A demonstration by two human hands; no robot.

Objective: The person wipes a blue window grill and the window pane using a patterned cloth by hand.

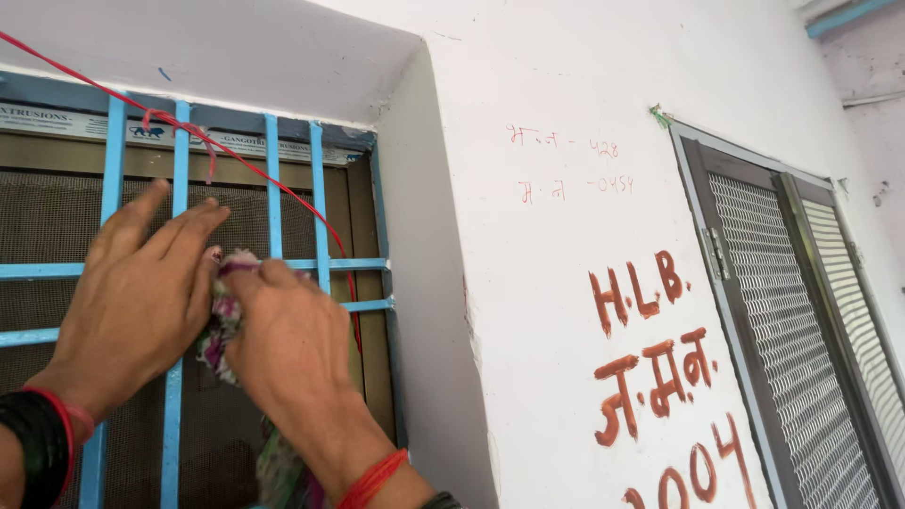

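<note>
a: what is seen at the window?
b: a blue grille (273,170) is set in front of a brown mesh screen (57,221). a patterned cloth (219,325) is pressed against the bars, near the middle of the grille.

a: how is the cloth held?
b: it is squeezed between the two hands. the right hand (287,344) is closed around it, so that grip is clamped on the cloth. the left hand (141,292) is laid flat with its fingers (174,231) spread apart, and its side is touching the cloth.

a: is anything worn on the wrists?
b: red thread is seen on both wrists, and a dark band (33,443) on the left one.

a: what else is there?
b: a red string (283,193) is tied to a bar and hangs down past the cloth. a white wall (537,94) with red painted marks is beside the window. a grey mesh door (792,311) is seen at the right. no box, bowl or other holder is in view.
</note>
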